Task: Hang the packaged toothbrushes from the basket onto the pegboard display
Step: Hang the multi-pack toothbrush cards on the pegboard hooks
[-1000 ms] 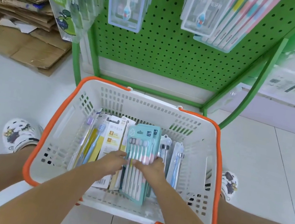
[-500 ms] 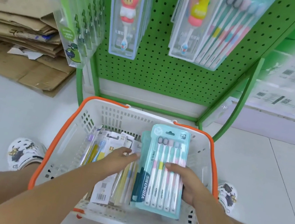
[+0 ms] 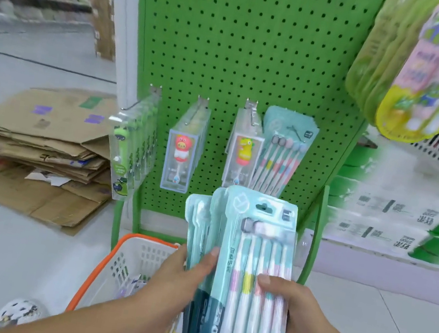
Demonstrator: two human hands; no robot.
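Head view: your left hand and right hand both gripped the fanned stack of teal multi-brush blister packs at lower centre, above the white orange-rimmed basket, below the green pegboard. Risk: rear packs could slide out of that loose fan.

Teal toothbrush packs, a green dotted pegboard, a white basket rimmed orange, brown cardboard.

Packs before pegboard (above basket)
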